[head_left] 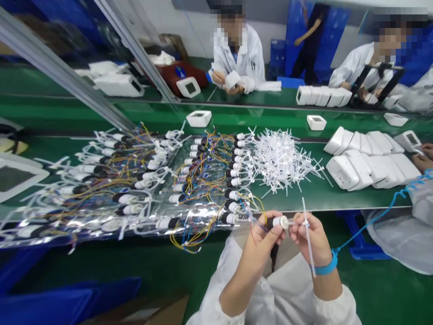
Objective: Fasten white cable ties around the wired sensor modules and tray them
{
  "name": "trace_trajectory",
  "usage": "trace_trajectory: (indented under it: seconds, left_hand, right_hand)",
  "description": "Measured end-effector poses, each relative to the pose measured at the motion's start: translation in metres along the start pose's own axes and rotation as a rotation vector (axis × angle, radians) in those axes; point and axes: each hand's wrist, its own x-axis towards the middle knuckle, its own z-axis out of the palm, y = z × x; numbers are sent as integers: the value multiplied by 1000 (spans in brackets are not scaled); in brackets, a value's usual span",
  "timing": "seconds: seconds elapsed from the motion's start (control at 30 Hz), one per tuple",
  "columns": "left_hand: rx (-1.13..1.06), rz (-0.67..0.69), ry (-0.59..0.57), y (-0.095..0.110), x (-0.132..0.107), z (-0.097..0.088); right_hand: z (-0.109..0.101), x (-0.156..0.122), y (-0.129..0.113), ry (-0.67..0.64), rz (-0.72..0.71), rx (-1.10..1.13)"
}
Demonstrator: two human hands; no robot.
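My left hand (262, 239) is closed on a small black-and-white cylindrical part (279, 221) with coloured wires trailing from it. My right hand (313, 239) pinches a white cable tie (307, 234) looped at the part's white tube; the tie's tail sticks up and down past my fingers. Both hands hover just off the near edge of the green table (338, 194). A blue wrist strap (326, 268) with a coiled cord is on my right wrist. A loose pile of white cable ties (280, 158) lies on the table just beyond my hands.
Rows of wired cylindrical parts (189, 180) lie on clear plastic sheets to the left. White plastic housings (368, 158) are stacked at the right. Across the table, two people in white coats handle white housings. A neighbour's sleeve (422, 203) is at the right.
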Motion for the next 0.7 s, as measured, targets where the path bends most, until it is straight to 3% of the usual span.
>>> trace_trajectory:
  seconds: [0.2,0.5,0.7]
  left_hand:
    - [88,39,-24,-5,-6,-5]
    - [83,132,-5,-38,1,-23]
    - [-9,29,-18,-37,-4,-22]
  right_hand:
    - [6,-6,6,47,-118,-109]
    - [6,-18,13,104,-197,-288]
    - [-8,-12,29,36,-220,-257]
